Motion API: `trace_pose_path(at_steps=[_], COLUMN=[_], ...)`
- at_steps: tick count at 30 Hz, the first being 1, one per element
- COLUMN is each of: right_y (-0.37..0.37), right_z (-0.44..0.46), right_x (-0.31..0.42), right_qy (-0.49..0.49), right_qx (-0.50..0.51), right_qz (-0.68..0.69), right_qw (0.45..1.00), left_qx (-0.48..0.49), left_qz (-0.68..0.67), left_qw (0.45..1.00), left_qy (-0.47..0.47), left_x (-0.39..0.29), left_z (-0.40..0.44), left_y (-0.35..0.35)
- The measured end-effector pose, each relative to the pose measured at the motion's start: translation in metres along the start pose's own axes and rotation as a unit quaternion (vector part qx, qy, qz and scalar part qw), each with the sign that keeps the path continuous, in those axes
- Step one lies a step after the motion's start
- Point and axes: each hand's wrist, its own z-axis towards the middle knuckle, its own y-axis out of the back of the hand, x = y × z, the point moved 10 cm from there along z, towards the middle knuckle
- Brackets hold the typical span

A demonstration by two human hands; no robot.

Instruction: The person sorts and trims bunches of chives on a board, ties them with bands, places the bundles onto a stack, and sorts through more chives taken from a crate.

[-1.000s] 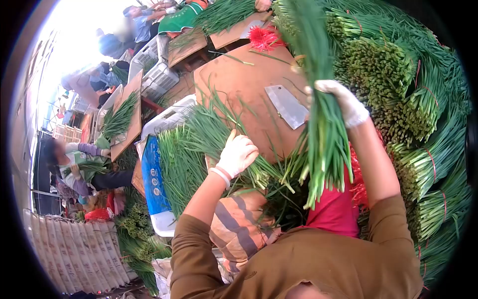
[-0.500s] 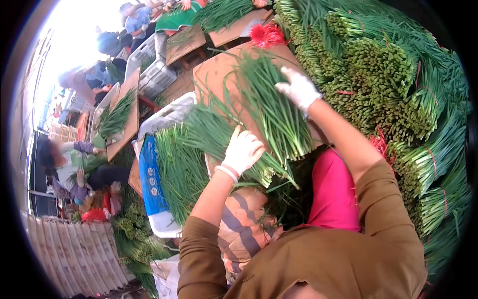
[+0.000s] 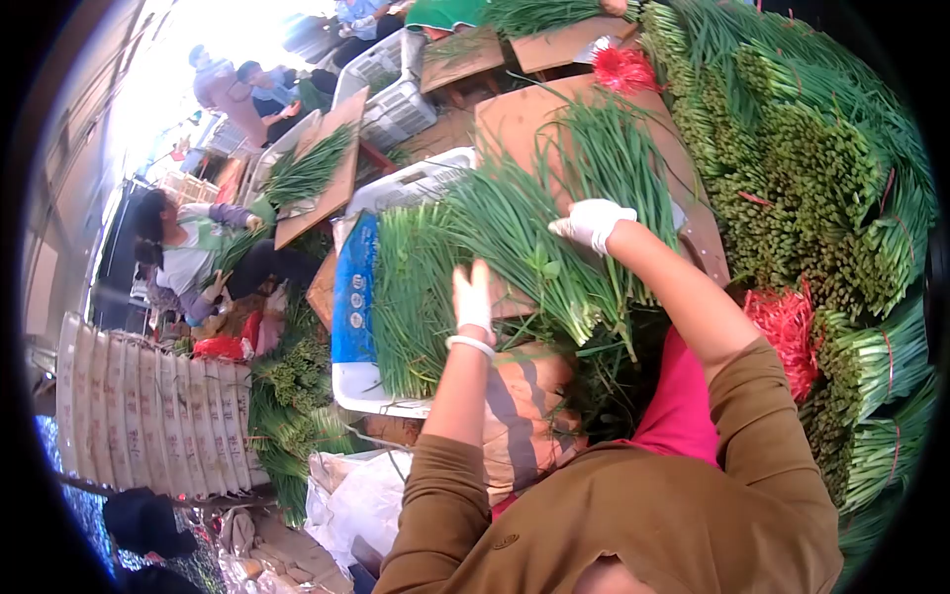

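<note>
My left hand (image 3: 473,297), in a white glove, has its fingers stretched out beside the green stalks (image 3: 411,297) standing in a white crate (image 3: 381,388). My right hand (image 3: 597,226), gloved too, reaches over a loose pile of long green leaves (image 3: 515,233) on a brown board (image 3: 505,119). Its fingertips touch the leaves, and whether they grip any is hard to tell. Another bunch (image 3: 618,163) lies under and beyond that hand. A metal blade shows only at its edge beneath this bunch.
Red ties (image 3: 625,71) lie at the board's far edge, with more red strands (image 3: 784,332) by my right arm. Tied bunches (image 3: 802,178) are stacked high on the right. At the left, a co-worker (image 3: 188,247) sits by a tilted board (image 3: 327,178) with leaves.
The bunch once held up in my right hand now lies on the board. That hand has come left to the pile, and my left hand has opened beside the crate. The view has shifted left.
</note>
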Motion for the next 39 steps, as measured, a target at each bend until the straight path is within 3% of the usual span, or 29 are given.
trace_pose_path(at_steps=[2, 5, 9, 12, 14, 15, 16, 17, 19, 21, 22, 25, 27, 39], right_y=[-0.024, -0.038, -0.108, -0.092, -0.072, -0.048, -0.03, -0.022, -0.034, -0.085, -0.061, -0.057, -0.069, -0.059], right_z=[-0.007, -0.042, -0.051, -0.047, -0.018, 0.0, 0.017, 0.028, 0.063, 0.105, 0.079, 0.05, 0.073, 0.08], right_x=[0.024, 0.074, 0.13, 0.12, 0.113, 0.094, 0.079, 0.075, 0.073, 0.066, 0.082, 0.101, 0.087, 0.074], right_qy=[-0.003, -0.028, 0.096, 0.123, 0.202, 0.141, 0.15, 0.129, 0.129, 0.199, 0.073, -0.019, -0.008, -0.04], right_qx=[0.052, 0.04, 0.123, 0.083, 0.082, 0.019, -0.075, -0.091, -0.075, -0.032, 0.011, 0.116, 0.038, 0.026], right_qz=[-0.017, -0.085, -0.055, -0.053, -0.063, -0.023, 0.019, -0.007, -0.071, -0.111, -0.095, -0.111, -0.12, -0.121], right_qw=[0.998, 0.995, 0.986, 0.987, 0.974, 0.99, 0.986, 0.987, 0.986, 0.973, 0.993, 0.987, 0.992, 0.992], left_qx=[0.019, -0.007, -0.043, -0.069, -0.08, -0.074, -0.075, -0.08, -0.09, -0.082, -0.083, -0.085, -0.082, -0.085], left_qz=[-0.034, 0.078, 0.08, 0.084, 0.09, 0.013, 0.012, 0.01, 0.029, 0.034, 0.035, 0.072, 0.072, 0.079], left_qw=[0.998, 0.997, 0.993, 0.991, 0.988, 0.995, 0.996, 0.995, 0.994, 0.993, 0.993, 0.992, 0.991, 0.991], left_qy=[0.04, 0.017, 0.076, 0.081, 0.094, 0.059, 0.056, 0.052, 0.059, 0.075, 0.075, 0.061, 0.082, 0.071], left_x=[0.027, -0.003, -0.004, 0.006, 0.008, 0.007, 0.011, 0.015, 0.022, 0.023, 0.021, 0.014, 0.013, 0.028], left_z=[0.0, -0.022, -0.033, -0.029, -0.027, -0.029, -0.028, -0.025, -0.024, -0.023, -0.023, -0.024, -0.027, -0.019], left_y=[-0.013, -0.01, 0.002, 0.009, 0.008, 0.006, 0.004, 0.003, 0.005, 0.006, 0.008, 0.011, 0.012, 0.01])
